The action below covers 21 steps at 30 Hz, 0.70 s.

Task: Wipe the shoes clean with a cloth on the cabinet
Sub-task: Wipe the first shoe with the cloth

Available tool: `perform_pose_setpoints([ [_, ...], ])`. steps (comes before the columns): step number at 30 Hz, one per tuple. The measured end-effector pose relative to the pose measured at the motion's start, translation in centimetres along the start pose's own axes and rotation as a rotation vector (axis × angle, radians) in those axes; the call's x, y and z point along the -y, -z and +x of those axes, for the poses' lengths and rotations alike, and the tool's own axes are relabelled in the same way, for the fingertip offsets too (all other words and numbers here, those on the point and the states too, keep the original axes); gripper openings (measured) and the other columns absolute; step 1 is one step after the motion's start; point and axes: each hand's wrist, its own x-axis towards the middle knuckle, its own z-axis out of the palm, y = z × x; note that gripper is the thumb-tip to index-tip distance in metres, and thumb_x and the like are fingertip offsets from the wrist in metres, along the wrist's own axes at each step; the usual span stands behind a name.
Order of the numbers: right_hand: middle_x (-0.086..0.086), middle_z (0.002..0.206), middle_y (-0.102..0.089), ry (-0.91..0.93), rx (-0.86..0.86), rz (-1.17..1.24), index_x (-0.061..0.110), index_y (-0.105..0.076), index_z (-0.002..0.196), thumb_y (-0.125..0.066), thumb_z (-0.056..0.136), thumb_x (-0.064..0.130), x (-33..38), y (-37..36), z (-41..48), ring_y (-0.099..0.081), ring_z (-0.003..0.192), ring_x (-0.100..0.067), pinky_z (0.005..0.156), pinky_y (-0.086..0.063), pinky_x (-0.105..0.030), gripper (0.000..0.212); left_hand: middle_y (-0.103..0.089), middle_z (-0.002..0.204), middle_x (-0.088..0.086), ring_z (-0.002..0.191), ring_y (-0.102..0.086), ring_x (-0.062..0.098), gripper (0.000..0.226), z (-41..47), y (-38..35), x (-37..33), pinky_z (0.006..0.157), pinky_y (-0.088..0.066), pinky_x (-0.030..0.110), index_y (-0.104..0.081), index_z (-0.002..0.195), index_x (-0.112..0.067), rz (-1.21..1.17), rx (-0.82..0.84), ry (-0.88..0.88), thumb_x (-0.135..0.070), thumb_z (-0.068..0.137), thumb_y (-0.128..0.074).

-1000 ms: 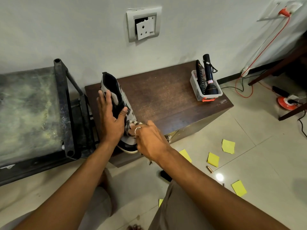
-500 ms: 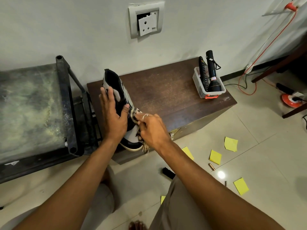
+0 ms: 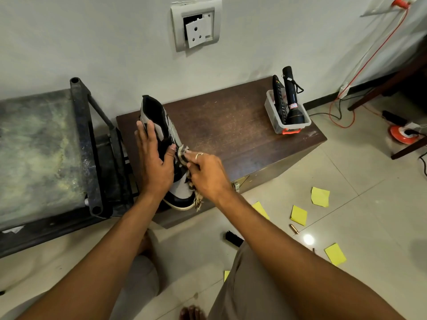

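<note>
On the cabinet (image 3: 231,125) we see left hand (image 3: 154,162) pressed flat, fingers straight, on the shoe (image 3: 161,118); right hand (image 3: 208,174) pinches the cloth (image 3: 181,154) against it.

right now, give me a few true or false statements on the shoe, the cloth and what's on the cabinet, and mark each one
1. The right hand holds the cloth against the shoe. True.
2. The torch stands in the tub on the cabinet. True.
3. The shoe lies in the tub. False: it stands on the cabinet, near its left end.
4. The notes lie on the cabinet. False: they lie on the floor.
5. The left hand rests on the shoe. True.
</note>
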Motion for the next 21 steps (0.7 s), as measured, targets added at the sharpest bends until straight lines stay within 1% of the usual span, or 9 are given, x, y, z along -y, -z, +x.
perform_pose_setpoints([
  [2, -0.001, 0.126, -0.072, -0.019, 0.02, -0.032, 0.017, -0.069, 0.13, -0.058, 0.101, 0.007, 0.0, -1.0, -0.2, -0.064, 0.118, -0.023, 0.106, -0.052, -0.035, 0.033, 0.006, 0.171, 0.004, 0.157, 0.009, 0.021, 0.076, 0.1, 0.0, 0.1, 0.122, 0.007, 0.02, -0.006, 0.163, -0.021, -0.001, 0.001, -0.003, -0.021, 0.104, -0.055],
  [4, -0.003, 0.125, -0.073, -0.019, 0.073, -0.047, 0.015, -0.069, 0.13, -0.056, 0.101, 0.006, -0.1, -0.1, -0.8, -0.067, 0.114, -0.021, 0.103, -0.053, -0.032, 0.033, 0.007, 0.171, 0.003, 0.157, 0.009, 0.019, 0.076, 0.1, -0.1, 0.2, 0.125, 0.004, 0.03, -0.004, 0.163, -0.023, 0.008, 0.001, 0.004, -0.021, 0.105, -0.054],
  [7, -0.002, 0.121, -0.075, -0.035, 0.194, -0.113, 0.014, -0.072, 0.127, -0.057, 0.101, 0.007, -0.7, 1.5, -1.5, -0.071, 0.104, -0.017, 0.089, -0.054, -0.022, 0.031, 0.007, 0.171, 0.002, 0.157, 0.008, 0.019, 0.073, 0.1, -0.1, 0.4, 0.126, 0.002, 0.033, -0.005, 0.163, -0.023, 0.0, -0.006, -0.001, -0.02, 0.105, -0.05],
  [9, 0.0, 0.12, -0.075, -0.046, 0.241, -0.12, 0.013, -0.074, 0.121, -0.059, 0.1, 0.006, -1.1, 2.1, -1.1, -0.072, 0.101, -0.015, 0.089, -0.057, -0.025, 0.028, 0.006, 0.171, 0.003, 0.158, 0.008, 0.019, 0.072, 0.1, -0.1, 0.4, 0.127, 0.001, 0.035, -0.006, 0.163, -0.021, -0.009, -0.01, -0.002, -0.019, 0.105, -0.048],
  [12, 0.003, 0.113, -0.076, 0.057, 0.067, -0.107, 0.021, -0.075, 0.12, -0.058, 0.1, 0.008, -1.0, 1.9, 0.7, -0.069, 0.099, -0.016, 0.09, -0.058, -0.033, 0.029, 0.006, 0.171, 0.004, 0.158, 0.007, 0.02, 0.07, 0.1, -0.2, 0.3, 0.127, 0.001, 0.037, -0.006, 0.163, -0.019, -0.009, -0.01, 0.009, -0.021, 0.106, -0.046],
  [14, 0.005, 0.115, -0.074, 0.147, -0.086, -0.142, 0.024, -0.073, 0.121, -0.056, 0.101, 0.009, -0.4, 0.7, 1.9, -0.058, 0.098, -0.018, 0.083, -0.049, -0.028, 0.03, 0.006, 0.171, 0.005, 0.158, 0.007, 0.021, 0.069, 0.0, -0.1, 0.2, 0.127, 0.001, 0.034, -0.007, 0.163, -0.018, -0.005, -0.01, 0.003, -0.023, 0.106, -0.044],
  [15, 0.005, 0.116, -0.073, 0.183, -0.085, -0.173, 0.024, -0.073, 0.12, -0.055, 0.102, 0.009, -0.2, -0.2, 2.4, -0.053, 0.095, -0.018, 0.079, -0.046, -0.027, 0.029, 0.006, 0.171, 0.006, 0.158, 0.007, 0.021, 0.068, 0.0, -0.1, 0.3, 0.126, 0.002, 0.032, -0.007, 0.163, -0.017, 0.001, -0.011, -0.001, -0.024, 0.106, -0.043],
  [18, -0.001, 0.116, -0.07, 0.169, 0.014, -0.237, 0.024, -0.069, 0.121, -0.052, 0.101, 0.009, -0.6, -2.2, 3.3, -0.042, 0.088, -0.013, 0.075, -0.053, -0.033, 0.03, 0.006, 0.171, 0.005, 0.158, 0.007, 0.02, 0.067, -0.1, 0.1, 0.3, 0.123, 0.005, 0.022, -0.007, 0.163, -0.018, -0.011, -0.013, -0.001, -0.021, 0.106, -0.042],
  [21, 0.002, 0.112, -0.067, 0.229, 0.102, -0.356, 0.036, -0.065, 0.127, -0.052, 0.097, 0.005, -1.4, -1.1, 2.7, -0.038, 0.082, -0.013, 0.064, -0.048, -0.031, 0.045, 0.007, 0.171, 0.003, 0.157, 0.008, 0.017, 0.068, -0.1, 0.0, 0.3, 0.123, 0.005, 0.021, -0.006, 0.163, -0.019, -0.02, -0.009, 0.017, -0.017, 0.106, -0.042],
])
